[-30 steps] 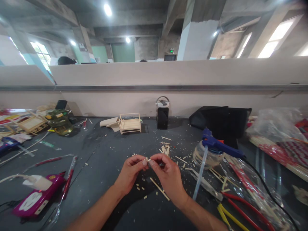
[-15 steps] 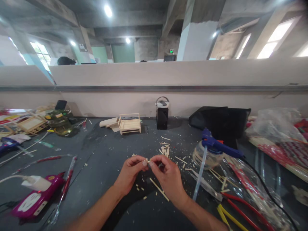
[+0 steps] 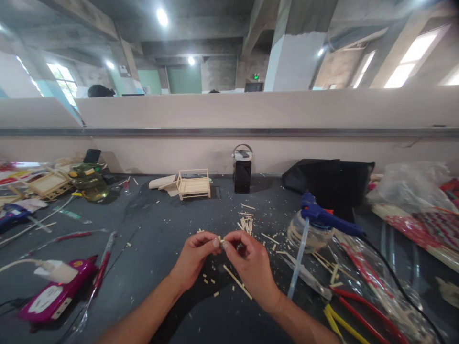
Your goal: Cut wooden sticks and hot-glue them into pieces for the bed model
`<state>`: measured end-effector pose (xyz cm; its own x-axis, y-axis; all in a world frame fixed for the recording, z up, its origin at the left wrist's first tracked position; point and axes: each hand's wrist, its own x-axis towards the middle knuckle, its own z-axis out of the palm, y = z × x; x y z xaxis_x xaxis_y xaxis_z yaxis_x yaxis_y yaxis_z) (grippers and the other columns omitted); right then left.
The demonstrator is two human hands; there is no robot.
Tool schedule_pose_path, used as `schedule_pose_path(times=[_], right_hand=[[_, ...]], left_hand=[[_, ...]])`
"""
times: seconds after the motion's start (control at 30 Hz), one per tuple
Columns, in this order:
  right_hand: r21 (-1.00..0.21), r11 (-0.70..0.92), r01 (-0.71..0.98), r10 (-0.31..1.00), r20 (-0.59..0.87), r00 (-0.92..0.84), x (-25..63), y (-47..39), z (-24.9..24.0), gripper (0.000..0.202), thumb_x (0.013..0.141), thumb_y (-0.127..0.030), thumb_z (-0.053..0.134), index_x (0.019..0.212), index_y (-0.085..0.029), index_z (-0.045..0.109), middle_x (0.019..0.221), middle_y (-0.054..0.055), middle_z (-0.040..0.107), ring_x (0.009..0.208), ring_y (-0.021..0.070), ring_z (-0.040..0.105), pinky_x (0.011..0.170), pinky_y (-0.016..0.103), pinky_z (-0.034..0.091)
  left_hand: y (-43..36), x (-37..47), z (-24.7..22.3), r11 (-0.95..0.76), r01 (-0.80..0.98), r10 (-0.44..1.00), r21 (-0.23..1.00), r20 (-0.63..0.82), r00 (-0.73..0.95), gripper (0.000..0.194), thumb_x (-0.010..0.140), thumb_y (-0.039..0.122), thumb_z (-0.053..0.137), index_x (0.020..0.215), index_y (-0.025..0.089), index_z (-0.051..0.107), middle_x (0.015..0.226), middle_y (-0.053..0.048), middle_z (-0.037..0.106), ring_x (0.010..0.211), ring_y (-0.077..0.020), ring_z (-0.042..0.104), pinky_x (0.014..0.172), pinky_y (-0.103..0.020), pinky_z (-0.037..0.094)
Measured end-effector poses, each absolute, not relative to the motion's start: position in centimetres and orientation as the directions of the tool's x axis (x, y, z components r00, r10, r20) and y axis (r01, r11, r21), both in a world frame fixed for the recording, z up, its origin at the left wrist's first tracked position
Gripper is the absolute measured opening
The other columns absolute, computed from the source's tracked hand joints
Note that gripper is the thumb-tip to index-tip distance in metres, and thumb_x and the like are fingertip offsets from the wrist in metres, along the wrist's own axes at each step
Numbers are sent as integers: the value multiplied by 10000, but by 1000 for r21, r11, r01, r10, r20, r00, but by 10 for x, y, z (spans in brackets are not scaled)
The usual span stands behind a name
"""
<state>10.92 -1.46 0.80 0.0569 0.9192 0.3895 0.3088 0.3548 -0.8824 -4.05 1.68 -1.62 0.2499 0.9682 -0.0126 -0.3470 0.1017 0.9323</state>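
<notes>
My left hand (image 3: 195, 258) and my right hand (image 3: 251, 263) meet at the middle of the dark table, fingertips almost touching. Both are closed in a pinch on small pale wooden pieces (image 3: 220, 240), which are mostly covered by the fingers. Just behind my right hand lies a pile of short wooden sticks (image 3: 246, 223). One longer stick (image 3: 237, 282) rests on the table between my forearms, with small cut bits (image 3: 205, 281) near it. Farther back stands a small wooden frame model (image 3: 194, 184).
On the right, a blue glue gun (image 3: 328, 217) rests on a clear round container (image 3: 304, 234); red-handled pliers (image 3: 369, 310) lie nearer. A black phone (image 3: 243, 177) stands at the back. On the left are a magenta power strip (image 3: 57, 291) and a bottle (image 3: 89, 184).
</notes>
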Motion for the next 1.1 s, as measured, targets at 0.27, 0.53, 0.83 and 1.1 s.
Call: schedule_pose_path(times=[0.27, 0.53, 0.83, 1.1], right_hand=[[-905, 314, 286, 937, 343, 58, 109, -14, 6, 214, 801, -291, 632, 987, -186, 630, 779, 17, 668, 678, 152, 632, 558, 246, 477], [-909, 317, 271, 943, 332, 13, 107, -13, -1, 109, 811, -259, 630, 899, -204, 661, 793, 14, 687, 698, 153, 637, 598, 250, 491], [-905, 327, 272, 939, 344, 15, 107, -11, -3, 81, 809, -214, 639, 878, -214, 683, 792, 2, 687, 702, 147, 633, 622, 248, 484], [-903, 332, 271, 936, 352, 27, 108, -12, -1, 75, 819, -204, 634, 866, -218, 691, 789, -3, 699, 702, 147, 644, 622, 248, 482]], left_hand=[[16, -40, -14, 122, -398, 969, 909, -21, 248, 165, 662, 302, 824, 720, 167, 750, 632, 7, 657, 616, -93, 528, 650, -223, 404], [17, -40, -19, 153, -433, 970, 889, -52, 236, 177, 646, 288, 837, 723, 168, 732, 674, 20, 660, 640, -88, 543, 677, -224, 412], [15, -38, -20, 206, -503, 960, 839, -73, 271, 143, 678, 243, 819, 718, 168, 703, 683, 25, 658, 658, -89, 570, 668, -218, 422], [16, -37, -17, 233, -509, 957, 828, -102, 272, 162, 630, 235, 849, 689, 156, 720, 658, 14, 674, 632, -84, 572, 644, -208, 429]])
